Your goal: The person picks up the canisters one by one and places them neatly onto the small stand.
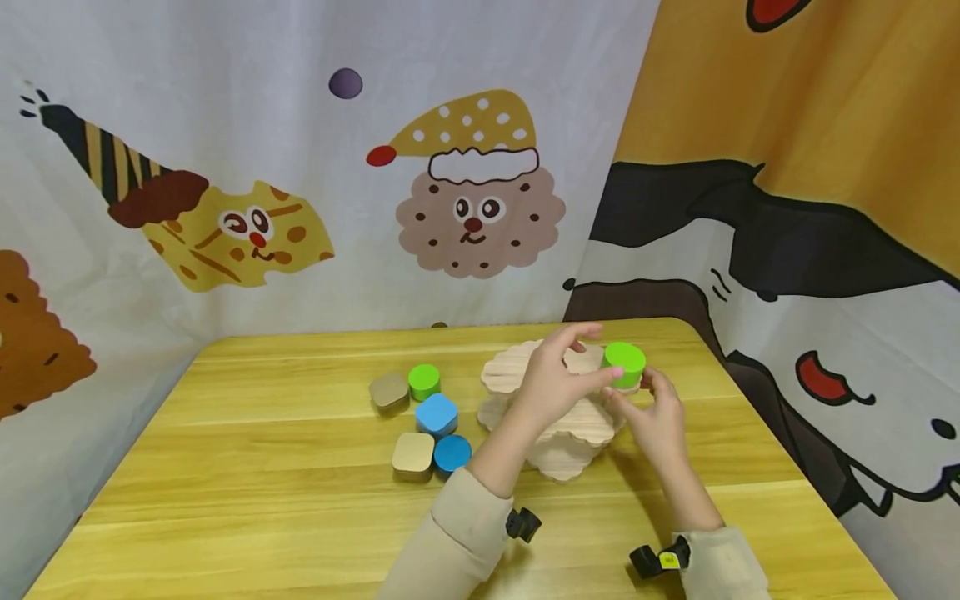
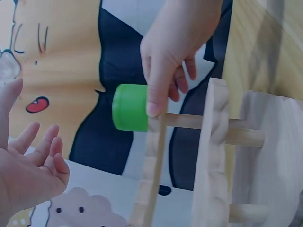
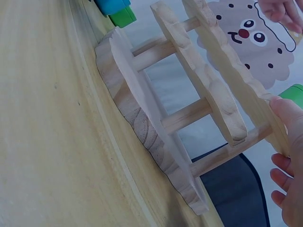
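Observation:
A tiered wooden stand (image 1: 585, 423) with scalloped plates joined by round pegs stands on the table. On its top plate (image 2: 147, 175), at the right end, sits a bright green round block (image 1: 624, 358). My right hand (image 1: 660, 421) pinches that plate's edge beside the block, thumb on the rim and fingers underneath, as the right wrist view also shows (image 3: 293, 127). Over the stand, my left hand (image 1: 553, 379) is spread with relaxed fingers. Its thumb overlaps the green block in the head view, but the left wrist view shows the hand (image 2: 31, 172) apart from it.
Left of the stand lie a smaller-looking green block (image 1: 424, 381), a light blue block (image 1: 437, 412), a darker blue round block (image 1: 453, 454) and two tan blocks, one behind (image 1: 389, 392), one in front (image 1: 413, 451). A printed curtain (image 1: 285, 150) hangs behind the wooden table (image 1: 225, 500).

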A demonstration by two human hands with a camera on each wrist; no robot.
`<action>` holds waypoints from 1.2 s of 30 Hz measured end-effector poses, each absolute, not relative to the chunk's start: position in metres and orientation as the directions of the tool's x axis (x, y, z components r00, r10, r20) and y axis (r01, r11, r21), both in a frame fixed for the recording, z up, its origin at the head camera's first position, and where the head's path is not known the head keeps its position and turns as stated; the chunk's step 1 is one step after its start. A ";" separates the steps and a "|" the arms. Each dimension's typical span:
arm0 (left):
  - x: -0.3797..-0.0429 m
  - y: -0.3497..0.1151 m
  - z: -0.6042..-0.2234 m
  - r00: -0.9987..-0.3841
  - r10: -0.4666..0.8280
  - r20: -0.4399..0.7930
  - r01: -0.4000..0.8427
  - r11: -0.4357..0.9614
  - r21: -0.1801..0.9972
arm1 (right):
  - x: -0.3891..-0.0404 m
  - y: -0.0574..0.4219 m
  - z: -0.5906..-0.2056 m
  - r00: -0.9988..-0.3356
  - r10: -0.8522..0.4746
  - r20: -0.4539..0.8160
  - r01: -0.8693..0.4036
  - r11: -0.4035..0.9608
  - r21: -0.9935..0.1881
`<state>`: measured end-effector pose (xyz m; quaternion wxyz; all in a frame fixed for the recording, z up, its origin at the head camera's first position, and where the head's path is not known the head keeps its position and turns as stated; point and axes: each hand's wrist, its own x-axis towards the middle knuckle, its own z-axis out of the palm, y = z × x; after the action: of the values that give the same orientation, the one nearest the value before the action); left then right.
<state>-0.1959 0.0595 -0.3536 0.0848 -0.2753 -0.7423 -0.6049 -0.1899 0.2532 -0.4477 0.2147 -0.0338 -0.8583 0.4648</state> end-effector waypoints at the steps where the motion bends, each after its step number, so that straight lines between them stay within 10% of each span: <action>1: -0.194 0.057 -0.353 -0.831 0.308 0.464 0.517 0.116 0.848 | -0.190 0.253 -0.448 -0.904 0.256 0.341 -0.145 0.568 -0.810; 36: -0.147 -0.070 -0.377 -0.846 0.238 0.476 0.526 0.235 0.817 | -0.189 0.251 -0.448 -0.906 0.275 0.323 -0.124 0.557 -0.822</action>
<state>-0.1471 -0.0696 -0.3773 0.1267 -0.2464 -0.7755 -0.5673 -0.1893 0.2513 -0.4479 0.2127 -0.0442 -0.8562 0.4688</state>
